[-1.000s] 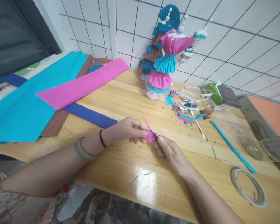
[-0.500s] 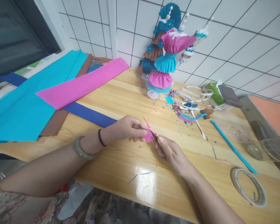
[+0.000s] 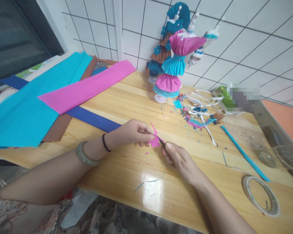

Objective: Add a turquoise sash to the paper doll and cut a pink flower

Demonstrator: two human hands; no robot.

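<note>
Pinched between the fingertips of my left hand [image 3: 137, 132] is a small pink crepe paper piece [image 3: 155, 141] with a scalloped lower edge and a thin strip pointing up. My right hand [image 3: 179, 161] is closed around small scissors [image 3: 161, 142]. Their dark blades meet the paper's right side; the handles are hidden in my fingers. A tiny pink scrap [image 3: 146, 153] lies on the wooden table [image 3: 112, 182] just below the paper.
Blue, brown and pink crepe paper sheets [image 3: 92, 84] overlap at the left. Tiered paper-skirted figures [image 3: 173, 65] stand by the tiled wall. Paper clippings and white strips [image 3: 200, 107] lie right of them. A tape roll [image 3: 261, 196] and a blue strip [image 3: 244, 152] lie at the right.
The scissors have cut slightly at the paper's right side, where a pink bit beside the blades no longer shows. Both hands stay almost in place.
</note>
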